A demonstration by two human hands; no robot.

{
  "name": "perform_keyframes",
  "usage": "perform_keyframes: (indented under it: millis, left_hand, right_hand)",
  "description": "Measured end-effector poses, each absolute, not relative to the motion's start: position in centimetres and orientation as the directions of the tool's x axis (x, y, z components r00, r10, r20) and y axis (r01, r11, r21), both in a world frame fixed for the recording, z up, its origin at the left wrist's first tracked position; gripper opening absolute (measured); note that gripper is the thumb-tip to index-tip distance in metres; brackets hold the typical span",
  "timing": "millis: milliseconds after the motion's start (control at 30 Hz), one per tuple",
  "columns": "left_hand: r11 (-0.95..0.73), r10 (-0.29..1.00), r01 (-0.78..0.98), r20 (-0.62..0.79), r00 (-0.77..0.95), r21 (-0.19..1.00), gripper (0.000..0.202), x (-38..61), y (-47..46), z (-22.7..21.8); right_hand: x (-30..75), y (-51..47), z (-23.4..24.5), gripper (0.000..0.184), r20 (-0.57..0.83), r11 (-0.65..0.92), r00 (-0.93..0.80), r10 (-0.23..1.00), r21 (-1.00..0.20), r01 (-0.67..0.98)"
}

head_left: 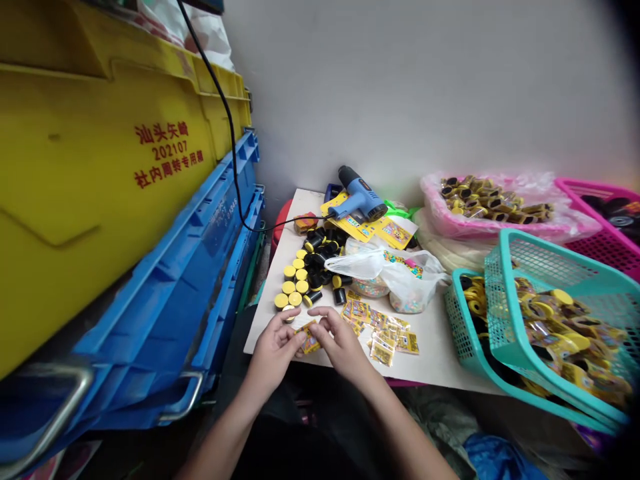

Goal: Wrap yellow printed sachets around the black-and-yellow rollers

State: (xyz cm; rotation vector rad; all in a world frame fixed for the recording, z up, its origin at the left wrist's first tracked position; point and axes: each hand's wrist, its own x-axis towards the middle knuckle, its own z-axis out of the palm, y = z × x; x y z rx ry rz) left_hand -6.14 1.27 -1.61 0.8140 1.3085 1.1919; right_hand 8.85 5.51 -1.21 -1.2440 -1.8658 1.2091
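Near the table's front edge, my left hand (277, 340) and my right hand (336, 339) are together. Between their thumbs and fingers they pinch a small yellow printed plastic sleeve (311, 339). Just beyond my left fingertips stand several black jars with yellow lids (289, 287). More black jars lie in a heap behind them, some on their sides. To the right of my right hand is a loose spread of flat yellow printed sleeves (383, 345). White plastic bags of small colourful beads (407, 300) sit behind these sleeves.
A blue heat gun (361, 197) lies on yellow printed cards at the back, its black cord hanging across the left. Turquoise baskets (515, 313) with wrapped jars stand right, a pink tray (530, 230) behind. Stacked yellow and blue crates (165, 300) fill the left side.
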Motion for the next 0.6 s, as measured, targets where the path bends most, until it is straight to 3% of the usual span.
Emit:
perform_keyframes:
  millis: [100,200,267,433,600]
  left_hand:
    - [0.208,0.937,-0.109,-0.23,-0.264,0.972,0.027,-6.8,1.0,-1.5]
    - [0.168,0.91,-0.01,-0.159,-0.384,0.986,0.023,-7.6,0.8,-1.3]
    - [0.149,0.895,0.045,-0.115,-0.43,0.988,0.024,-8.3,0.8,-1.5]
    - [0.126,0.893,0.023,-0.103,-0.438,0.992,0.028,-9.1,1.3,-2.9]
    - [0.135,0.888,-0.17,-0.195,-0.416,0.976,0.031,-8.7,1.8,-3.2]
  right_hand:
    - [7.2,9.1,-0.8,0.031,0.104,0.279,-0.286,0.952,-0.676,0.682]
    - [5.7,12.0,-0.9,0.03,0.135,0.174,-0.135,0.982,-0.334,0.926]
    - [5.3,12.7,-1.5,0.025,0.134,0.16,-0.133,0.982,-0.214,0.964]
    - [5.4,12.1,-3.1,0.022,0.223,0.182,-0.138,0.965,-0.186,0.966]
    - [5.3,12.3,-3.4,0.018,0.264,0.236,-0.159,0.951,-0.291,0.927]
